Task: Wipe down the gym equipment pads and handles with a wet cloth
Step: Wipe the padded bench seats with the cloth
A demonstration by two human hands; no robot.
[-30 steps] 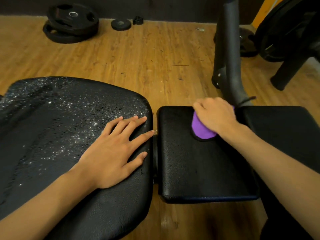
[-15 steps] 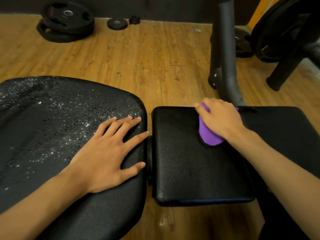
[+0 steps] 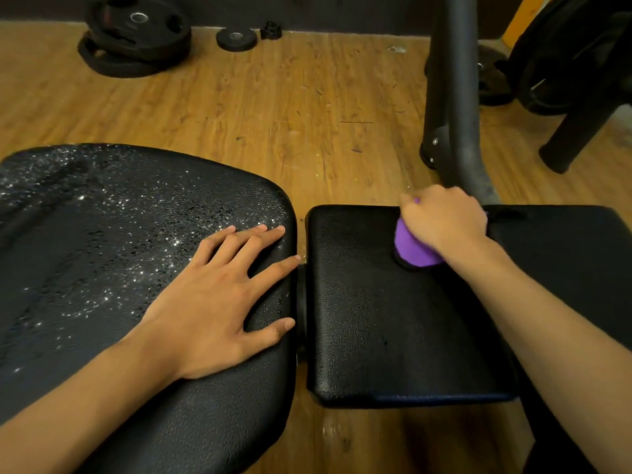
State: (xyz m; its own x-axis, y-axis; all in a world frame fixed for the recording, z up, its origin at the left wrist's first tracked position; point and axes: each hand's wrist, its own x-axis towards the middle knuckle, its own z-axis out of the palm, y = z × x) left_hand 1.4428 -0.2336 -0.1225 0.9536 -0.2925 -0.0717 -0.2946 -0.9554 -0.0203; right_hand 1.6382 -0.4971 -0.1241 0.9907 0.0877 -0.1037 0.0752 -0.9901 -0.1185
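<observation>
We take the small pad (image 3: 376, 319) as our landmark. At its far edge we see the right hand (image 3: 444, 220), fingers curled around a purple cloth (image 3: 415, 248) and pressing it against the pad's black surface. The cloth bulges out from under the palm on the side facing the pad's middle.

Just left of the small pad, across a narrow gap, lies the large pad (image 3: 85, 251). Its black surface glitters with droplets on the half away from the small pad. The left hand (image 3: 212, 302) rests flat on it with the fingers spread and straight. We note that the fingertips reach the edge nearest the small pad, and the index fingertip pokes out over the gap.

Beyond the small pad's far right corner a grey metal post (image 3: 461, 97) rises from the wooden floor (image 3: 273, 97). Far beyond the small pad and to its left, stacked weight plates (image 3: 136, 39) lie on the floor by the wall. A smaller plate (image 3: 236, 39) lies beside them.
</observation>
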